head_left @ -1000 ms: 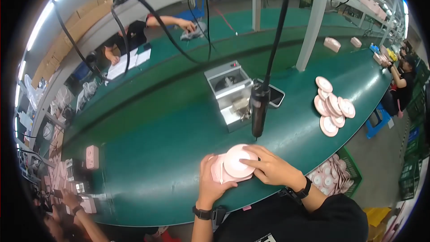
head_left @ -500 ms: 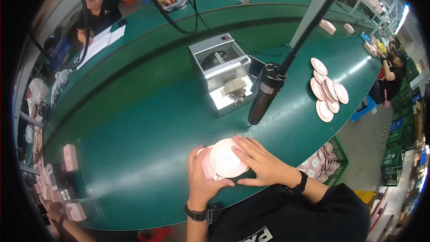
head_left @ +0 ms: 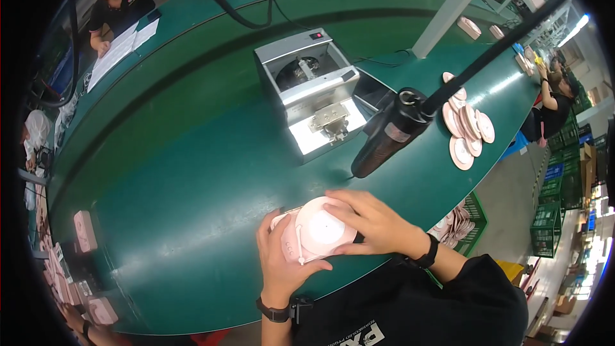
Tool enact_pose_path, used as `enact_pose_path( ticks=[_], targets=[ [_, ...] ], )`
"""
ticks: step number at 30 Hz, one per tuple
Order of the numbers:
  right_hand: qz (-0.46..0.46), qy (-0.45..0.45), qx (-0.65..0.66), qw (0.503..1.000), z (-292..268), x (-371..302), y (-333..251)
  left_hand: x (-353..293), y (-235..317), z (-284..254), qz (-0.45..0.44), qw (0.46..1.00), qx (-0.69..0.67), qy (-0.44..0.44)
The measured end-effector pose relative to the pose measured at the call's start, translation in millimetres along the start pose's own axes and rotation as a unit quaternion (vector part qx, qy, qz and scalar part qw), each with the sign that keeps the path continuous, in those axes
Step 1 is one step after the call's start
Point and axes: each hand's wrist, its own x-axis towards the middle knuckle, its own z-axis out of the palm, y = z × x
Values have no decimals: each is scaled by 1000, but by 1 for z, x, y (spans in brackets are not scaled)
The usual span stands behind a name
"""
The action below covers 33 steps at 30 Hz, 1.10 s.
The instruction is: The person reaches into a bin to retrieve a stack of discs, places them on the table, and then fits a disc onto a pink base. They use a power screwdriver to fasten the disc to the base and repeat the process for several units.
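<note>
A pale pink miniature record player (head_left: 291, 238), with a round platter, a thin white tonearm and small knobs along one side, lies face up near the front edge of the green table. My left hand (head_left: 280, 261) grips its left side, thumb along the near edge. My right hand (head_left: 378, 225) holds the right side, fingers over the platter's rim and thumb at the near edge. Just beyond my hands hangs a black electric screwdriver (head_left: 392, 136), its bit pointing down, apart from the record player. The underside of the record player is hidden.
A grey screw feeder (head_left: 314, 99) stands beyond my hands. Several pink discs (head_left: 462, 154) lie heaped at right, above a green crate (head_left: 480, 221) of similar discs. Pink housings (head_left: 84, 230) sit at far left. People work across the table and at both ends.
The whole view has shifted slightly. The screwdriver appears more slanted. Both hands stay on the record player, whose left side and knobs show more clearly.
</note>
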Motion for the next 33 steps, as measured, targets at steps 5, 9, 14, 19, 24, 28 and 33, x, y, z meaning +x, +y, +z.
enact_pose_path(
  ticks=[5,9,14,19,24,28,33],
  targets=[
    [6,19,34,999,27,1,0,5,3,1,-6,1000,-3,-5],
    [13,15,26,999,25,2,-3,2,0,-2,-2,1000,0,-7],
    [20,43,-6,999,18,-10,2,2,-2,-1,-11,1000,-4,-5],
    [2,190,-96,977,-8,-41,46,4,4,-1,-6,1000,-7,-11],
    [52,464,192,863,-16,39,30,1,1,-4,39,997,59,-10],
    [152,236,375,884,-26,48,27,0,4,-4,80,994,80,-3],
    [116,297,437,841,-20,61,22,0,11,-4,93,988,116,-35]
  ],
)
